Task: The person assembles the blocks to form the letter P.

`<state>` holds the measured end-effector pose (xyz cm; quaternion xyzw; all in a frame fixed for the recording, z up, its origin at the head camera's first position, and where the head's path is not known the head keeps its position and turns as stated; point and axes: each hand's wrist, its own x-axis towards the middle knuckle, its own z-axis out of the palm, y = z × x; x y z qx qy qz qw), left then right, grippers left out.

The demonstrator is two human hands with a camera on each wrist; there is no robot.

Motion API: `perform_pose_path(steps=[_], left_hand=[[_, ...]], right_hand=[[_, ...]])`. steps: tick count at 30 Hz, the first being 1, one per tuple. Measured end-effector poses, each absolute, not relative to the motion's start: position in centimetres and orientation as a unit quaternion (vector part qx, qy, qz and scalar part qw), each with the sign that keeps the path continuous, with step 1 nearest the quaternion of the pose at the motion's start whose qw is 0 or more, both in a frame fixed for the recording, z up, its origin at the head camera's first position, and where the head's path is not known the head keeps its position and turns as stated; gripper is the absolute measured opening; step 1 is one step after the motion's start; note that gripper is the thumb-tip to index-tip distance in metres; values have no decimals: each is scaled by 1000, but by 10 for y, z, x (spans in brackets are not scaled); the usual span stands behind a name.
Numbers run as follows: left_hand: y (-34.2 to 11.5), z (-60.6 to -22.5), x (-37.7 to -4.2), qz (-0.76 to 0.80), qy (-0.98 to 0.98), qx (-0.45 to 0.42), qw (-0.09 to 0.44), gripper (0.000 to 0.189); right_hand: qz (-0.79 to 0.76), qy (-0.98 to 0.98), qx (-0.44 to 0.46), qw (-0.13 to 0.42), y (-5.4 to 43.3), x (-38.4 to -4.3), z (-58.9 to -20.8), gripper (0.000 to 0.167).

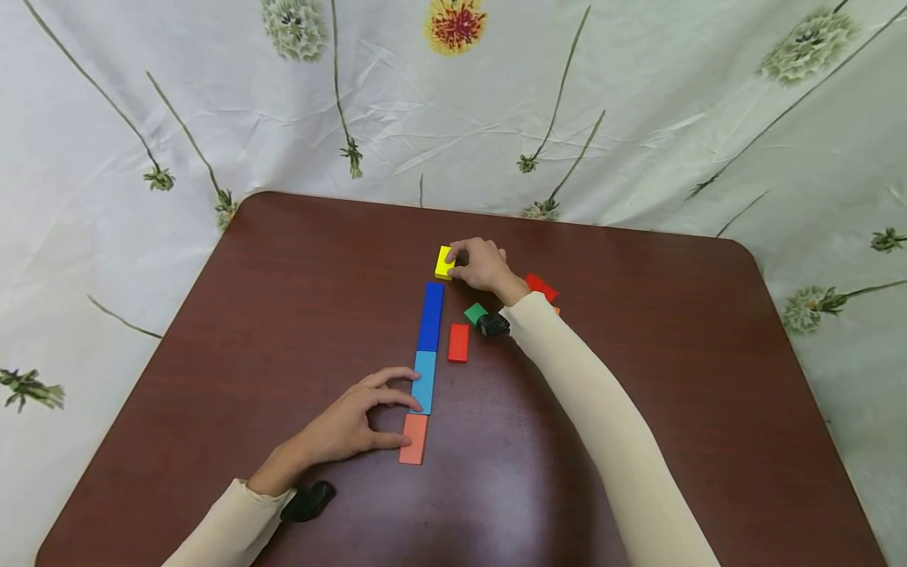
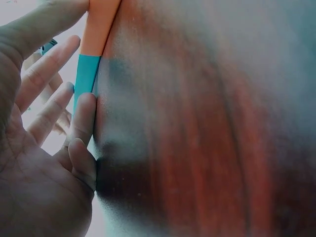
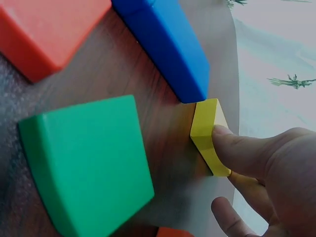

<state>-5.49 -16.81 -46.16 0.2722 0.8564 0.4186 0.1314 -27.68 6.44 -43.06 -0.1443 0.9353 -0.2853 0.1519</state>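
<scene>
A dark blue block [image 1: 430, 316], a light blue block [image 1: 425, 378] and a salmon block [image 1: 416, 433] lie end to end in one line on the table. At the line's far end, my right hand [image 1: 484, 264] pinches a yellow block [image 1: 442, 261] between thumb and fingers. In the right wrist view the thumb presses the yellow block [image 3: 202, 121], close to the end of the blue one. My left hand [image 1: 350, 421] lies along the left side of the line, fingers spread. Its thumb reaches the salmon block, and its fingertips are at the light blue one.
To the right of the line lie a red block [image 1: 458, 343] and a green block [image 1: 475, 313]. Another red block [image 1: 542, 285] and a sliver of orange [image 1: 557, 311] show beside the right sleeve. The brown table [image 1: 319, 276] meets a flowered cloth [image 1: 397, 94] behind.
</scene>
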Motion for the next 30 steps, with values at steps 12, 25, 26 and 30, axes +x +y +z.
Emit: perform_pose_path(steps=[12, 25, 26, 30], left_hand=[[-168, -463, -53, 422, 855, 274, 122, 36], [-170, -464, -55, 419, 855, 284, 113, 35], [-170, -464, -55, 419, 855, 284, 113, 35], [-169, -466, -55, 420, 855, 283, 114, 36]], right_hand=[[-276, 937, -141, 159, 57, -274, -429, 39], [-270, 939, -148, 155, 52, -272, -426, 29], [-269, 939, -149, 156, 52, -271, -426, 29], [-266, 940, -149, 156, 51, -270, -425, 30]])
